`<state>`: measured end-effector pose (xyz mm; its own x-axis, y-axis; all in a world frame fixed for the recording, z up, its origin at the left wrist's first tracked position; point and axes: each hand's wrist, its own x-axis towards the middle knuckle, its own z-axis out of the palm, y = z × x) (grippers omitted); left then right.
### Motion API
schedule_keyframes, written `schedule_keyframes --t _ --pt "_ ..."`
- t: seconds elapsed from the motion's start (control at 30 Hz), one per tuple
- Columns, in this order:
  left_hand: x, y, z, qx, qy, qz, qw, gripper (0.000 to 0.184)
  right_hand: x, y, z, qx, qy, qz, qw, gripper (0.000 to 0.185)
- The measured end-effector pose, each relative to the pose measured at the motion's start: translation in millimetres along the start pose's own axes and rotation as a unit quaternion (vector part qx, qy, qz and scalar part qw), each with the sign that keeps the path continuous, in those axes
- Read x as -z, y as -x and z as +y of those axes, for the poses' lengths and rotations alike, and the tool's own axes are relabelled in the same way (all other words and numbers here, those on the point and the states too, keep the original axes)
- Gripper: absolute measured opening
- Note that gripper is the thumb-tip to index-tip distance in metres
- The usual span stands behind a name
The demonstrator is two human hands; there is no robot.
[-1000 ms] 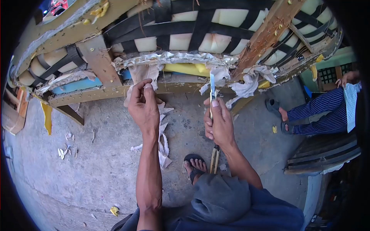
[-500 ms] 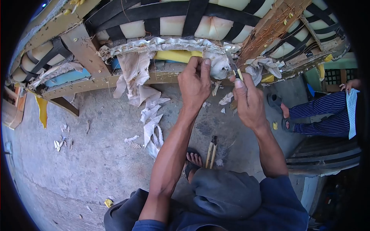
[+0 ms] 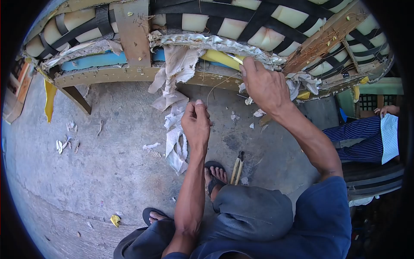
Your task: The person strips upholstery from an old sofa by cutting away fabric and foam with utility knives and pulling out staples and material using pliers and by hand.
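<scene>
My right hand is closed around a slim tool with a metal tip and some yellow on it, mostly hidden by the fingers. It is at the lower frame of an upturned piece of furniture, beside yellow foam. My left hand is lower, fingers curled together, over the floor. A thin thread loops from the frame to near its fingertips; whether it is pinched I cannot tell. Torn pale fabric hangs from the wooden rail just left of the foam.
Black webbing crosses pale cushions above. Pincers with yellow handles lie near my foot. Fabric scraps and a yellow scrap litter the concrete floor. At right is another person in striped trousers.
My left hand has dropped down from the torn fabric. The right hand has moved up with the tool, now pointing left towards the foam. The view has shifted, and the white flap no longer shows.
</scene>
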<state>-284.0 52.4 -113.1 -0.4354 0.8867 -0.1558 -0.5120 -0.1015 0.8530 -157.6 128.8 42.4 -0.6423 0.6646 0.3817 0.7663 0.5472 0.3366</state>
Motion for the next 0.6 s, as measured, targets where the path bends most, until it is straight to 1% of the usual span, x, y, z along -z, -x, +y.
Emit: schedule_keyframes --t 0.03,0.07,0.13,0.33,0.43,0.47,0.5,0.57,0.6 --pt "4 0 5 -0.006 0.002 0.003 1.0 0.032 2 -3 -1 -0.003 0.037 -0.045 0.998 0.018" --pt "6 -2 9 -0.013 0.013 0.012 1.0 0.032 3 -6 -1 -0.003 0.041 -0.042 0.998 0.018" --pt "9 -7 18 -0.024 0.024 0.019 0.999 0.031 2 -13 -1 -0.005 0.103 -0.082 0.991 0.016" --pt "0 -18 20 -0.031 0.048 0.023 0.998 0.031 5 -16 6 0.021 0.15 -0.102 0.983 0.021" --pt "-8 -10 9 -0.008 0.032 -0.011 0.999 0.031 11 -18 7 0.03 0.19 -0.122 0.974 0.018" --pt "-9 -7 9 -0.006 0.028 -0.021 0.999 0.031 12 -16 10 0.039 0.185 -0.108 0.976 0.017" --pt "-10 -7 11 -0.011 0.029 -0.03 0.999 0.031 15 -13 13 0.033 0.186 -0.108 0.976 0.017" --pt "-3 -6 17 -0.017 0.027 -0.03 0.999 0.031 25 -6 22 0.009 0.203 -0.155 0.967 0.016" --pt "0 -6 23 -0.023 0.031 -0.028 0.999 0.031 27 2 30 -0.015 0.189 -0.163 0.968 0.017"
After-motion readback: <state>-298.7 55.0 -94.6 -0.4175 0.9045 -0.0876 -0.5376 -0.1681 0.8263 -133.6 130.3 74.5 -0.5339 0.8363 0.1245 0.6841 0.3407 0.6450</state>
